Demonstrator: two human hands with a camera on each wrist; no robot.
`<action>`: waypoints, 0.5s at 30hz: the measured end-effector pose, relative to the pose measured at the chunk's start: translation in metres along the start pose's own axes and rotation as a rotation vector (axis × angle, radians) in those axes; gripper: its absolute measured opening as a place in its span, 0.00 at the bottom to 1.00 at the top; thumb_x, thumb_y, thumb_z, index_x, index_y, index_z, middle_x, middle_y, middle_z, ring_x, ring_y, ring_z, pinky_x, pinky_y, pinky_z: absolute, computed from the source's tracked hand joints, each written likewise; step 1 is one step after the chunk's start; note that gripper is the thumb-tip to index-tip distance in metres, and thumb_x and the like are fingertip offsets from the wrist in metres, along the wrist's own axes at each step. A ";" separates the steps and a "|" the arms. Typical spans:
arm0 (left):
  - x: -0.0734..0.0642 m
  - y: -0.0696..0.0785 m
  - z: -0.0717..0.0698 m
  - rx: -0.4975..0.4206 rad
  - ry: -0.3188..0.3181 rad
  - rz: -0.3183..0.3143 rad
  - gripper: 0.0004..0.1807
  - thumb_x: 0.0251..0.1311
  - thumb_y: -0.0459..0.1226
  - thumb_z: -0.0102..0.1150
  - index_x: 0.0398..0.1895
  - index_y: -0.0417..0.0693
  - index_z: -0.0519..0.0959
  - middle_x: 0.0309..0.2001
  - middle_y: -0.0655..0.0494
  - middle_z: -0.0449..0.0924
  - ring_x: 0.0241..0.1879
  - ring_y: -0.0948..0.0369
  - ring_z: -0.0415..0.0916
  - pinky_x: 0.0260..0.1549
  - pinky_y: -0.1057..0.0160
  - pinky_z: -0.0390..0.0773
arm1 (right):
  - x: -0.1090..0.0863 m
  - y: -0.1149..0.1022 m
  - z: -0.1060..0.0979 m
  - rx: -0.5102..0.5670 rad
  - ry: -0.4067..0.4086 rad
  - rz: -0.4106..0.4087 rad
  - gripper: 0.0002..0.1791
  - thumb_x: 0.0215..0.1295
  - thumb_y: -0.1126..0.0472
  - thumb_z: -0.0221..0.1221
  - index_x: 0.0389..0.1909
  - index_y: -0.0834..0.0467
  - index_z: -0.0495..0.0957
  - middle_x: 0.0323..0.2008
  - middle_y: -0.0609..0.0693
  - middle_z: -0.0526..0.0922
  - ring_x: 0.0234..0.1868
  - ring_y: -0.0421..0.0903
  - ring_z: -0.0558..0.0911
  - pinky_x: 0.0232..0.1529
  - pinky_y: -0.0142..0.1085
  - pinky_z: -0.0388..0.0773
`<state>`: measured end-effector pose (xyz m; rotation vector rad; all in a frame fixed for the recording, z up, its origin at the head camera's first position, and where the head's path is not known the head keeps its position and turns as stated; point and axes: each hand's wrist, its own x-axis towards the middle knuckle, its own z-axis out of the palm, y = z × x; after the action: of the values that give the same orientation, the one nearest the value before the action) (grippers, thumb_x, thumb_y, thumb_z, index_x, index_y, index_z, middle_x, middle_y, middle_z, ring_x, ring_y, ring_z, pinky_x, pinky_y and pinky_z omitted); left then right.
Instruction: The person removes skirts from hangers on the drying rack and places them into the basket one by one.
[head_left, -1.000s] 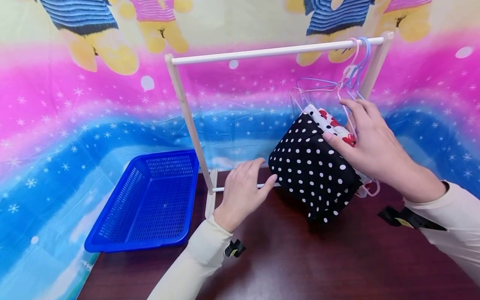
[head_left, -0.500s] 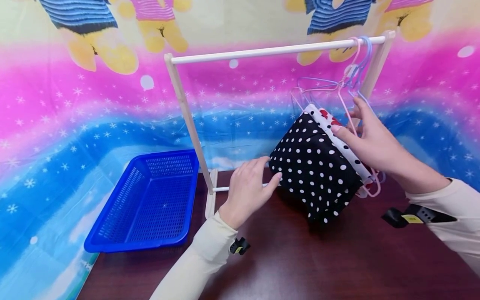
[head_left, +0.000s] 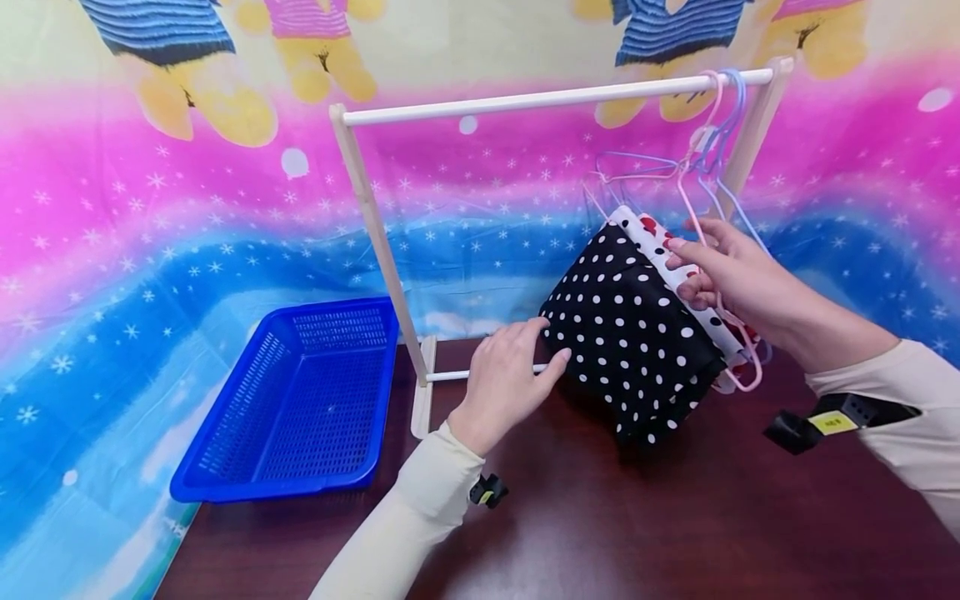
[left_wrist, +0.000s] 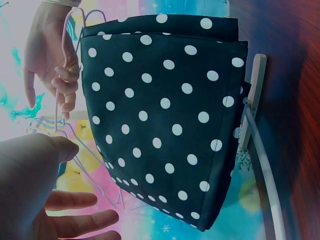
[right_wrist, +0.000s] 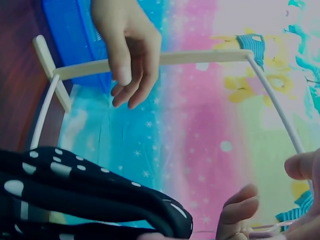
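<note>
Curls right fingers point(right_wrist: 240, 207) round a pink hanger point(right_wrist: 270, 230) beside black white-dotted cloth point(right_wrist: 100, 192); holds left hand point(right_wrist: 131, 47) in front of wooden rack point(right_wrist: 202, 56), blue basket point(right_wrist: 74, 37).

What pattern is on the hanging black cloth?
The black cloth has white polka dots, clearest in the left wrist view.

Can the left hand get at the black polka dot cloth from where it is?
Most likely yes: the left hand holds nothing and sits right beside the black polka dot cloth, with nothing visible standing between them.
</note>
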<state>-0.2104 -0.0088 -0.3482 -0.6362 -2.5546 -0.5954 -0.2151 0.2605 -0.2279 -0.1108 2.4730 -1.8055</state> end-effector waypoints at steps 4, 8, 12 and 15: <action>0.001 0.003 0.001 0.000 -0.011 0.000 0.28 0.69 0.57 0.55 0.64 0.51 0.77 0.59 0.53 0.84 0.59 0.56 0.81 0.56 0.53 0.81 | 0.002 0.000 -0.003 0.152 -0.008 0.028 0.17 0.77 0.47 0.51 0.57 0.46 0.58 0.34 0.40 0.78 0.21 0.37 0.73 0.22 0.28 0.69; 0.003 0.005 0.002 -0.004 -0.006 0.007 0.29 0.70 0.57 0.54 0.64 0.51 0.77 0.60 0.54 0.83 0.60 0.56 0.80 0.57 0.53 0.81 | 0.004 -0.001 -0.004 0.181 -0.023 0.046 0.15 0.78 0.45 0.48 0.55 0.47 0.59 0.30 0.40 0.78 0.21 0.38 0.67 0.20 0.29 0.63; 0.001 0.007 0.004 -0.015 -0.003 0.003 0.28 0.69 0.58 0.55 0.63 0.51 0.77 0.59 0.54 0.84 0.60 0.57 0.80 0.57 0.53 0.81 | 0.004 -0.001 -0.005 0.196 -0.050 0.052 0.15 0.80 0.45 0.43 0.56 0.51 0.60 0.27 0.40 0.75 0.20 0.38 0.63 0.20 0.31 0.55; -0.001 0.007 0.007 -0.009 -0.003 -0.006 0.28 0.69 0.58 0.55 0.63 0.51 0.77 0.58 0.54 0.84 0.59 0.57 0.81 0.56 0.54 0.81 | 0.004 0.001 -0.005 0.219 -0.069 0.048 0.15 0.82 0.46 0.38 0.52 0.53 0.65 0.25 0.41 0.71 0.20 0.40 0.57 0.21 0.33 0.49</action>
<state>-0.2080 0.0003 -0.3518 -0.6331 -2.5585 -0.6087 -0.2199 0.2649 -0.2273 -0.0977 2.1966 -2.0009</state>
